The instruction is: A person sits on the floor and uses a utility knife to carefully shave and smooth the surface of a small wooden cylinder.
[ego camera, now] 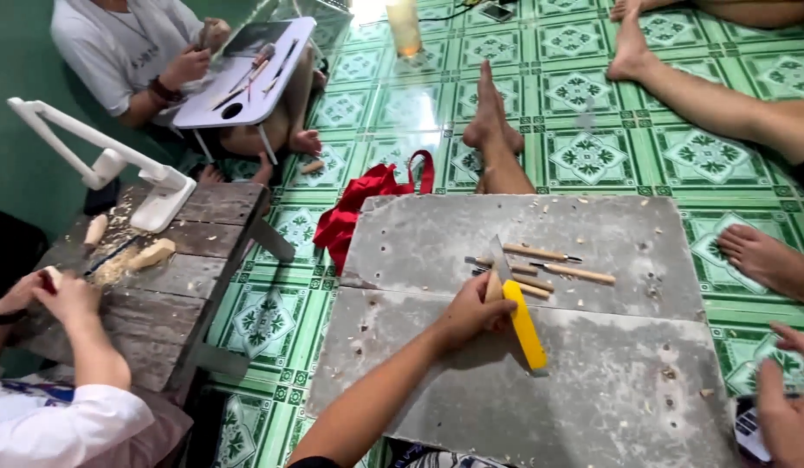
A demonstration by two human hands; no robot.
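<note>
We see the left hand [470, 310] clenched on a small wooden piece [493, 286] beside a yellow-handled tool [523, 322] on the rough grey board [593, 381]; the right hand [787, 407] hangs loosely curled, empty, at its edge.

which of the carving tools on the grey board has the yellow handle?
The one in the left hand: the yellow-handled knife, lying nearest the person. The other tools beyond it all have plain wooden handles.
</note>
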